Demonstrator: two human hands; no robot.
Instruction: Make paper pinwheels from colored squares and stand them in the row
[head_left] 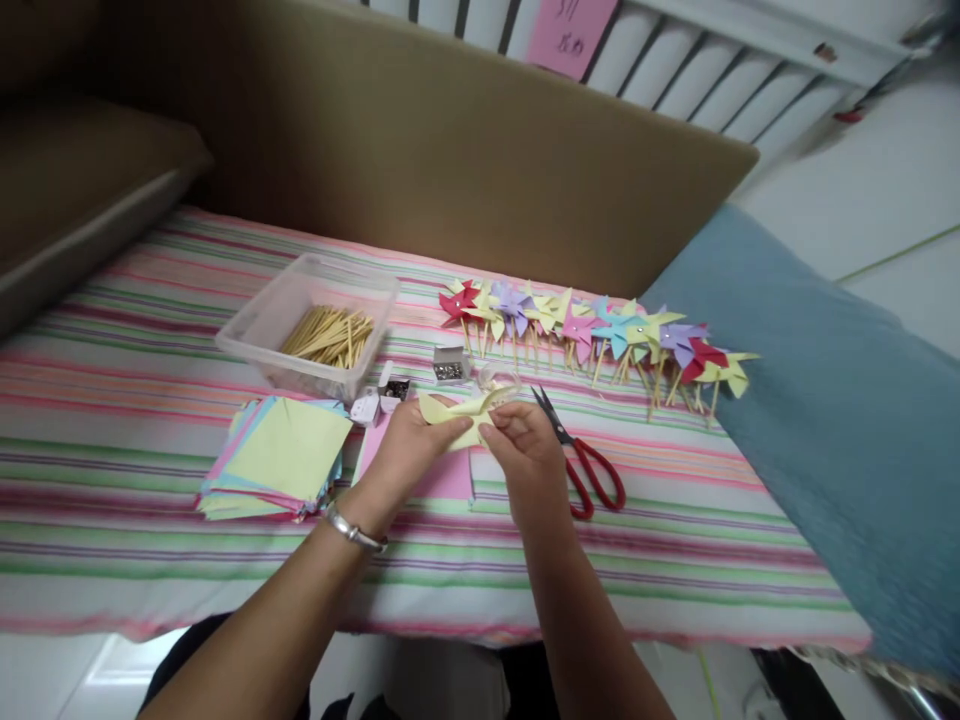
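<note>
A silver bangle [355, 532] circles a person's left wrist over a striped cloth [675, 580], where the left hand [412, 435] and right hand [531, 450] pinch a curled piece of yellow paper [466, 438] between thumbs and fingers, above a pink sheet [444, 478]; its centre is hard to make out. Red-handled scissors [566, 437] lie just beside the right hand, a stack of coloured squares [289, 450] to the left. Beyond sit two small open boxes [450, 368] and a clear tub [259, 318] of wooden sticks [330, 335]; farther back, paper pinwheels [579, 328] line up before a brown panel [420, 150].
</note>
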